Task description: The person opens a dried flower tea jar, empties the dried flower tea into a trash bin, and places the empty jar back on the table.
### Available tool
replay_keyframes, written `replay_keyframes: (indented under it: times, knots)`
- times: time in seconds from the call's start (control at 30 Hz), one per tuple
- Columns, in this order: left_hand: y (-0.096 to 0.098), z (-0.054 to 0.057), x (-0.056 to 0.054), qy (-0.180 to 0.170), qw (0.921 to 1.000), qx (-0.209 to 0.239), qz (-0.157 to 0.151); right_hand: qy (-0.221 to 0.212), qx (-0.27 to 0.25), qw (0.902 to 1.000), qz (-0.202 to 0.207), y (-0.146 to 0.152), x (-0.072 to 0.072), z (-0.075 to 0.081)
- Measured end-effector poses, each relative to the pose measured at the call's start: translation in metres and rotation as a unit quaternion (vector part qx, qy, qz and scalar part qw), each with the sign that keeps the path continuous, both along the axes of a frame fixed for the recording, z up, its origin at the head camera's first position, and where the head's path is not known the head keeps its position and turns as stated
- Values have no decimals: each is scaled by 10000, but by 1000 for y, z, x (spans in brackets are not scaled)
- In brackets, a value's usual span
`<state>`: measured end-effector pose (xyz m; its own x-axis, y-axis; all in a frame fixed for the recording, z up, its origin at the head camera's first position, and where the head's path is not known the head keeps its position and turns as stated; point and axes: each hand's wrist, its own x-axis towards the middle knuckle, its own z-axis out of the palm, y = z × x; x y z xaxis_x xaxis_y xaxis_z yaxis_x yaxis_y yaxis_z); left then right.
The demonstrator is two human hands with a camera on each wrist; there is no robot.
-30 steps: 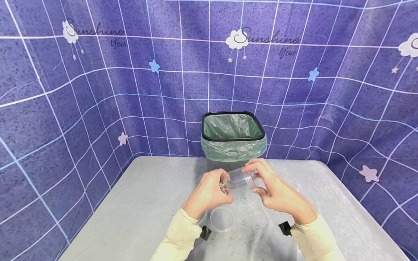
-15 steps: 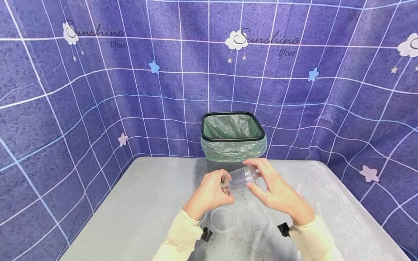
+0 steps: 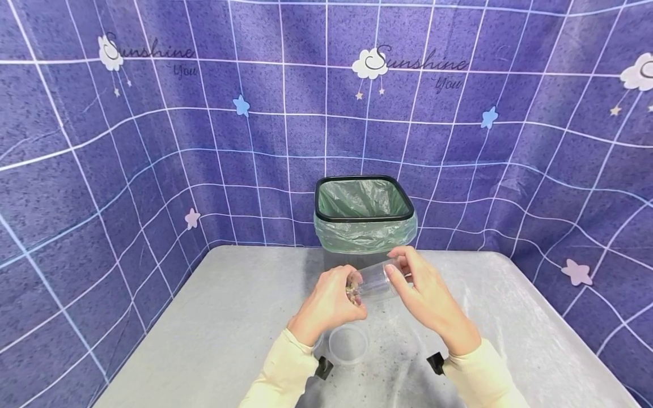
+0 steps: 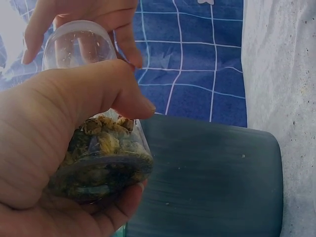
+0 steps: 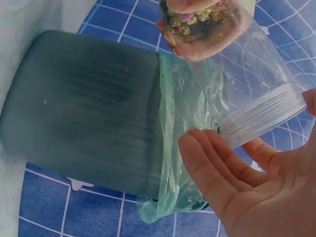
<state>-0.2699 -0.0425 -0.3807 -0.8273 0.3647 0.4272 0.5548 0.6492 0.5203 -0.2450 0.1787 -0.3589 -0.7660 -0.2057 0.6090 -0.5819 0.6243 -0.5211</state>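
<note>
A clear plastic jar point(image 3: 374, 281) lies tilted between the two hands, its ridged end point(image 5: 264, 112) up toward the right. Dried flower buds point(image 5: 203, 20), yellowish with a pink one, fill the lower end. My left hand point(image 3: 331, 297) grips that lower end, thumb over the wall and fingers beneath. At the ridged end, my right hand point(image 3: 427, 294) has its thumb on the near side and fingertips around the far side. Those fingers point(image 5: 207, 168) look fairly straight and spread, right at the rim. Part of the ridged end is hidden behind the right thumb in the head view.
Behind the hands stands a grey bin point(image 5: 98, 108) with a black rim point(image 3: 364, 219) and a green plastic liner point(image 3: 364, 235). A clear round lid point(image 3: 348, 344) lies on the grey table point(image 3: 245, 294), another round edge partly behind my left wrist. Small crumbs dot the tabletop.
My right hand has turned at the ridged end, its thumb shifting from below to the near upper side and the wrist swinging inward. The left hand and jar stay nearly in place.
</note>
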Motion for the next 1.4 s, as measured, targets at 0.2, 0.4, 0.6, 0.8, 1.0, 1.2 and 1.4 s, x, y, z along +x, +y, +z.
replay_keyframes:
  times: [0.2,0.4,0.6,0.8,1.0,1.2,1.4]
  knots:
    - [0,0,0,12,10000,-7,72,-125,12,9993,-364,-1,0,-1]
    - [1,0,0,62,10000,-5,71,-288,159,9971,-691,-4,1,-4]
    - [2,-1,1,173,9998,-53,89,-428,207,9948,-898,-5,2,-6]
    - [3,-2,1,263,9996,-73,59,-540,192,9932,-1013,-6,2,-6]
    - [2,-1,3,312,9995,-58,32,-570,184,9929,-1028,-7,1,-7]
    - [2,-2,3,325,9995,-50,24,-593,173,9930,-1009,-7,1,-8]
    - [1,-2,3,315,9995,-68,25,-517,183,9940,-942,-7,2,-7]
